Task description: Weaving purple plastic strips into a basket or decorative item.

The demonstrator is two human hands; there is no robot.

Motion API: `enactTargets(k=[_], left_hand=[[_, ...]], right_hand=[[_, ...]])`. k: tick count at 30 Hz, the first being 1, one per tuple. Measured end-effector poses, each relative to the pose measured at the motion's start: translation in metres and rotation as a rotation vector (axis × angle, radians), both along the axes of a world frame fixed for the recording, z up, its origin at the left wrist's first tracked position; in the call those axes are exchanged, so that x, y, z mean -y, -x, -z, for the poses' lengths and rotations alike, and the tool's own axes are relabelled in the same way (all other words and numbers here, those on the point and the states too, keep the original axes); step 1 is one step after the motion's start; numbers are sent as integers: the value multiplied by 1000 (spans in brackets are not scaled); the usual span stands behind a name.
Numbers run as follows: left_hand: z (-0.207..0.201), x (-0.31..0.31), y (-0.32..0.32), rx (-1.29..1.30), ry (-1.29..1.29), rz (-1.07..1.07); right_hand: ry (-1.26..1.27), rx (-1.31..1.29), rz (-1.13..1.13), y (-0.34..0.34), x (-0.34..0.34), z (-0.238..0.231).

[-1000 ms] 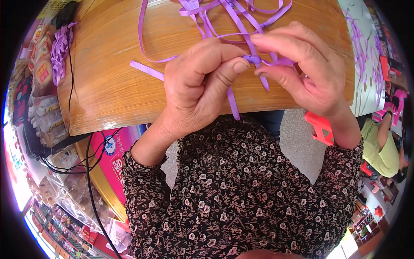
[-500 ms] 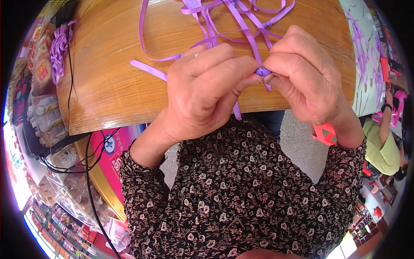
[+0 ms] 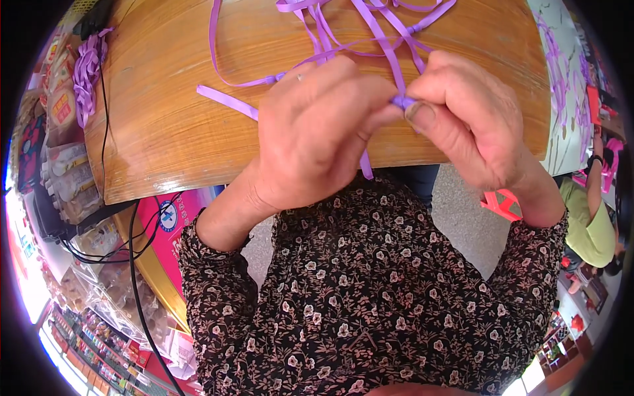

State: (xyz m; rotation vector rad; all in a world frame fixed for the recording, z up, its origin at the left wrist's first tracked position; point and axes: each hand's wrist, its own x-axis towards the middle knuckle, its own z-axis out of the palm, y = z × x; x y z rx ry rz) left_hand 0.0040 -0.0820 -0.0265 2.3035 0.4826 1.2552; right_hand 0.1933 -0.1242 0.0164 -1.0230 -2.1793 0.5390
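Between my two hands, just above the near edge of the wooden table (image 3: 165,152), is a small knot in a purple ribbon (image 3: 226,101). My left hand (image 3: 317,125) is closed, its thumb and forefinger pinching the knot's left side. From the other side my right hand (image 3: 465,115) pinches the same knot, thumb bent against it. A ribbon end hangs below my left hand, and another sticks out to its left. More ribbon strands, some with knots, lie looped on the table beyond my hands. My fingers hide part of the knot.
A bundle of purple ribbon (image 3: 88,76) lies at the table's left edge beside packaged goods (image 3: 66,168). Black cables (image 3: 135,264) hang down on the left. Further ribbons lie on a white surface (image 3: 551,135) at the right. A person in a light green top (image 3: 588,228) is beyond it.
My right thumb has shifted onto the front of the knot and now covers more of it. Both hands have turned slightly, still pinching the ribbon.
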Motion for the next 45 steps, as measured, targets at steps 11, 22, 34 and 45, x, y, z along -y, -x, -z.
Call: enactTargets(k=[11,22,34,45], left_hand=[[-11,10,3,130,765,76],[-11,16,-1,223,1021,100],[-3,9,6,120,722,157],[-6,10,6,261,1007,301]], right_hand=[[352,-277,136,-6,-2,3],[-383,123,7,-11,-16,3],[-359,50,-108,-7,-17,3],[-350,47,-123,-9,-17,-2]])
